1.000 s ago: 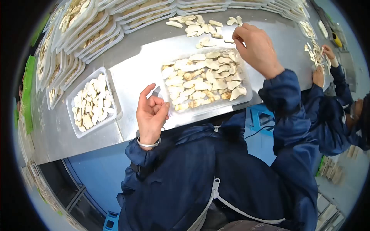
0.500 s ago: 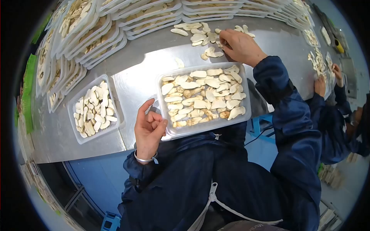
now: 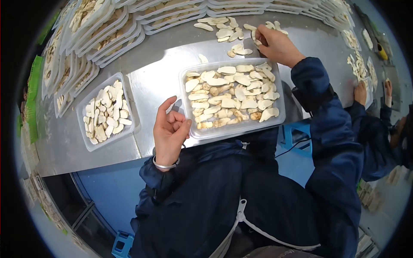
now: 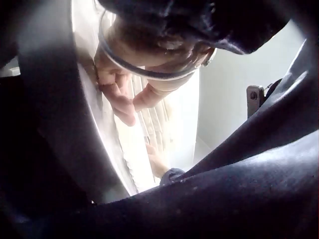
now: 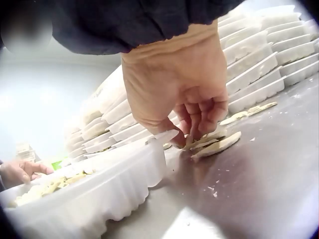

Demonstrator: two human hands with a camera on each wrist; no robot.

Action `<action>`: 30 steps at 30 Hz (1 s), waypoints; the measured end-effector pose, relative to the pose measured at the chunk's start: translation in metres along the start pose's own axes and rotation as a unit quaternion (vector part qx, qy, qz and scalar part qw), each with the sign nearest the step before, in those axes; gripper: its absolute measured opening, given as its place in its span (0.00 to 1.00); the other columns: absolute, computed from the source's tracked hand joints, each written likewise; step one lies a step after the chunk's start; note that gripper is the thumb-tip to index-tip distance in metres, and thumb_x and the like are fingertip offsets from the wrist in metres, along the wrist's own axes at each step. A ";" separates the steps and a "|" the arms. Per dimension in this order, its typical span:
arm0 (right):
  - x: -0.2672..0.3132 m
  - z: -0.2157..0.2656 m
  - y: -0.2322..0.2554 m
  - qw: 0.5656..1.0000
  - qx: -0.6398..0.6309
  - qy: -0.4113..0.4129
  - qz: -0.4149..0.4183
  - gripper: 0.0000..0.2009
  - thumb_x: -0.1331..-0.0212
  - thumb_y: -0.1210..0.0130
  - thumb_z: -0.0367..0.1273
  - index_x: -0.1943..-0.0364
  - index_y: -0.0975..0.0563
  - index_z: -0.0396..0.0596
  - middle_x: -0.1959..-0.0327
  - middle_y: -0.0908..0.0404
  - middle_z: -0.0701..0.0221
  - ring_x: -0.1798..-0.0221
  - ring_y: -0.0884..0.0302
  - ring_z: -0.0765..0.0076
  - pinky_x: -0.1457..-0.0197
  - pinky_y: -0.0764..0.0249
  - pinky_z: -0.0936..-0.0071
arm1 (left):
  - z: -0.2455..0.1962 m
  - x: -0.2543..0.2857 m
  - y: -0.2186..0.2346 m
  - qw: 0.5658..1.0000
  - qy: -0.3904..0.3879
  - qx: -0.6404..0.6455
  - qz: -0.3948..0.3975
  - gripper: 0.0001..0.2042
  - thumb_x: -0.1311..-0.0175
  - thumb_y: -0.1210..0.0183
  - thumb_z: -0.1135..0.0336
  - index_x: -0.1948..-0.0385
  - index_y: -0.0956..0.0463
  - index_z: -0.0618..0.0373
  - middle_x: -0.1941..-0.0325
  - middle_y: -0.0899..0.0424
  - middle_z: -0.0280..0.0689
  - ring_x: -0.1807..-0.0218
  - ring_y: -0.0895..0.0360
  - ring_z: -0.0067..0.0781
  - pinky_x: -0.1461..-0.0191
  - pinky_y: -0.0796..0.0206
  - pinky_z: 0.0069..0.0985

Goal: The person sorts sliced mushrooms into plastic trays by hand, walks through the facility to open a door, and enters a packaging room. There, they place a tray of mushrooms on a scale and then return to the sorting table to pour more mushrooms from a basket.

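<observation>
A clear plastic tray (image 3: 279,107) holds rows of pale mushroom slices with some browned ones, on the metal table before the person. The left hand (image 3: 169,135) is at the tray's left edge with its fingers loosely curled, the thumb tip right at the rim. Beyond the tray's far right corner, the right hand (image 3: 277,46) reaches down to the table and pinches a mushroom slice (image 3: 256,41). In the right wrist view, thumb and fingertips meet low over several slices (image 5: 217,145), partly hiding them. The left wrist view is strongly overexposed around the left hand (image 4: 122,94).
At left stands a smaller tray (image 3: 130,114) heaped with slices. Loose slices (image 3: 224,33) lie behind the main tray, with one stray slice (image 3: 203,58) nearer. Stacked trays (image 3: 174,21) line the table's back. Another person's hand (image 3: 360,92) works at right.
The main tray has shifted slightly toward the person, the left hand staying at its edge. The right hand has come down from above the tray's far right corner to the loose slices.
</observation>
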State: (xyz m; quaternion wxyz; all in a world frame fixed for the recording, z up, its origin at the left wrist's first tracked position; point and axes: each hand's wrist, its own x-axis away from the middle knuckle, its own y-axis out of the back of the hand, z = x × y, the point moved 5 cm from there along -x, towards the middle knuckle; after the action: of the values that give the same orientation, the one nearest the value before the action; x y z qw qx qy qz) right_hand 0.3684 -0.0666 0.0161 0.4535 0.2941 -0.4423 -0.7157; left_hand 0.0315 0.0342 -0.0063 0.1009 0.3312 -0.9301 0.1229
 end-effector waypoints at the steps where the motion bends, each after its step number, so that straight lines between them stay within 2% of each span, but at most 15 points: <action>1: 0.001 -0.001 0.001 1.000 -0.001 0.007 -0.002 0.10 0.49 0.46 0.27 0.63 0.29 0.41 0.73 0.22 0.58 0.67 0.23 0.50 0.61 0.29 0.58 | 0.000 -0.001 0.000 1.000 -0.001 -0.007 0.000 0.29 0.40 0.46 0.84 0.36 0.44 0.64 0.70 0.25 0.31 0.76 0.29 0.15 0.72 0.35 0.12; 6: 0.023 0.020 0.026 1.000 0.006 0.001 -0.021 0.09 0.49 0.44 0.27 0.64 0.28 0.43 0.74 0.23 0.63 0.69 0.24 0.56 0.64 0.29 0.64 | 0.001 -0.004 -0.004 1.000 -0.009 -0.014 0.003 0.29 0.40 0.46 0.84 0.36 0.44 0.65 0.70 0.25 0.31 0.76 0.29 0.15 0.72 0.35 0.12; 7: 0.034 0.032 0.032 0.997 -0.019 0.046 -0.061 0.07 0.49 0.45 0.26 0.65 0.27 0.43 0.74 0.24 0.64 0.71 0.25 0.58 0.65 0.29 0.65 | 0.000 -0.004 -0.005 1.000 -0.010 -0.011 0.005 0.29 0.40 0.46 0.84 0.36 0.44 0.65 0.70 0.25 0.31 0.76 0.29 0.15 0.72 0.35 0.12; 10: 0.075 0.079 0.036 0.989 -0.090 0.104 -0.063 0.06 0.47 0.45 0.22 0.66 0.28 0.41 0.73 0.27 0.66 0.73 0.28 0.65 0.67 0.31 0.71 | 0.001 -0.006 -0.008 1.000 -0.014 -0.012 0.006 0.29 0.40 0.45 0.83 0.36 0.44 0.64 0.71 0.25 0.31 0.76 0.29 0.15 0.72 0.36 0.13; 12: 0.096 0.098 0.026 0.989 -0.045 0.128 -0.058 0.06 0.48 0.46 0.21 0.66 0.28 0.40 0.71 0.27 0.65 0.72 0.27 0.64 0.67 0.30 0.71 | 0.001 -0.007 -0.011 1.000 -0.017 -0.022 0.007 0.28 0.40 0.45 0.83 0.36 0.44 0.64 0.71 0.26 0.31 0.76 0.30 0.14 0.73 0.37 0.13; 13: 0.102 0.101 0.023 0.991 -0.019 0.113 -0.067 0.06 0.49 0.46 0.23 0.67 0.28 0.43 0.70 0.24 0.63 0.69 0.25 0.51 0.65 0.29 0.64 | 0.002 -0.008 -0.011 1.000 -0.019 -0.020 0.010 0.28 0.40 0.45 0.83 0.36 0.44 0.63 0.71 0.26 0.31 0.76 0.30 0.14 0.73 0.37 0.13; 16: 0.111 0.064 0.026 0.987 -0.053 0.008 -0.153 0.05 0.49 0.46 0.23 0.67 0.27 0.43 0.69 0.24 0.64 0.70 0.26 0.52 0.66 0.29 0.64 | 0.003 -0.007 -0.009 1.000 -0.020 -0.018 0.008 0.28 0.40 0.45 0.83 0.36 0.43 0.63 0.71 0.26 0.31 0.76 0.30 0.14 0.73 0.37 0.13; 17: 0.113 0.050 0.031 0.988 -0.027 -0.031 -0.150 0.05 0.48 0.46 0.24 0.67 0.26 0.43 0.69 0.24 0.64 0.70 0.25 0.53 0.66 0.29 0.64 | 0.002 -0.006 -0.009 1.000 -0.018 -0.022 0.004 0.28 0.40 0.45 0.83 0.36 0.43 0.63 0.71 0.26 0.31 0.76 0.30 0.14 0.73 0.37 0.13; 20: 0.115 0.039 0.034 0.992 0.005 -0.043 -0.117 0.04 0.47 0.47 0.23 0.67 0.26 0.41 0.71 0.27 0.64 0.73 0.27 0.64 0.69 0.31 0.72 | 0.003 -0.005 -0.008 1.000 -0.024 -0.014 0.002 0.28 0.40 0.45 0.84 0.36 0.43 0.63 0.71 0.26 0.31 0.76 0.30 0.14 0.72 0.36 0.13; 25: 0.104 0.078 0.016 0.994 -0.018 0.049 -0.099 0.03 0.46 0.46 0.26 0.68 0.25 0.43 0.69 0.26 0.65 0.67 0.26 0.56 0.64 0.30 0.66 | 0.003 -0.005 -0.008 1.000 -0.026 -0.013 0.006 0.28 0.40 0.45 0.83 0.36 0.43 0.64 0.71 0.26 0.31 0.76 0.30 0.15 0.72 0.35 0.13; 28: 0.099 0.068 0.020 0.989 0.031 0.021 -0.140 0.03 0.47 0.46 0.26 0.68 0.25 0.43 0.68 0.26 0.64 0.67 0.26 0.54 0.64 0.30 0.65 | 0.001 -0.003 -0.008 1.000 -0.018 -0.022 0.000 0.28 0.40 0.45 0.83 0.36 0.43 0.63 0.72 0.26 0.31 0.76 0.30 0.14 0.73 0.37 0.13; 30: 0.098 0.063 0.018 0.993 0.029 0.011 -0.116 0.04 0.48 0.46 0.26 0.69 0.26 0.43 0.69 0.26 0.64 0.66 0.26 0.53 0.63 0.30 0.63 | 0.002 -0.003 -0.008 1.000 -0.011 -0.017 0.000 0.28 0.40 0.46 0.83 0.36 0.43 0.63 0.72 0.26 0.31 0.76 0.30 0.13 0.73 0.37 0.13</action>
State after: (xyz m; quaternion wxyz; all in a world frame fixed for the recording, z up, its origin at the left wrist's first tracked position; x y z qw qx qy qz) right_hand 0.2831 -0.1357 0.0575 0.3633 0.3648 -0.4204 -0.7471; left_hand 0.0385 0.0300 -0.0074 0.0961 0.3310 -0.9331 0.1029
